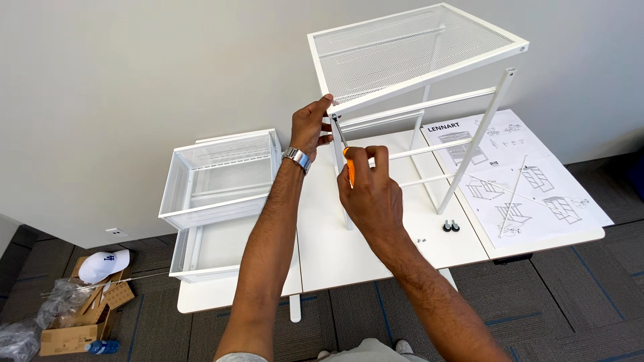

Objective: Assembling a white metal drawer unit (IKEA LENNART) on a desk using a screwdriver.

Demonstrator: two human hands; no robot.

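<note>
the right hand (370, 194) is closed round an orange-handled screwdriver (346, 161), thumb and forefinger pinched high on the handle, shaft running up toward 11 o'clock to a screw at the frame (429, 107) corner. the left hand (310, 127), watch (296, 158) on its wrist, sits just past it: fingers curled over the edge of the mesh top (409, 47), thumb below, so this grip is closed on the frame corner and steadies it.

the risk, as a judgement: the tip is small and the shaft is slanted, so it could slip off the screw and jab the left fingers, which lie right beside it. the frame stands tilted on thin legs on the white surface (322, 248), so a hard push could skid or tip it. two small black feet (451, 226) and loose screws (421, 239) at 3 o'clock lie near the edge and could roll off.

at 9 o'clock, mesh drawers (218, 177) are stacked. at 2 o'clock an instruction sheet (523, 181) lies flat. on the floor at 8 o'clock, a cap (102, 265) rests on a cardboard box (74, 328).
</note>
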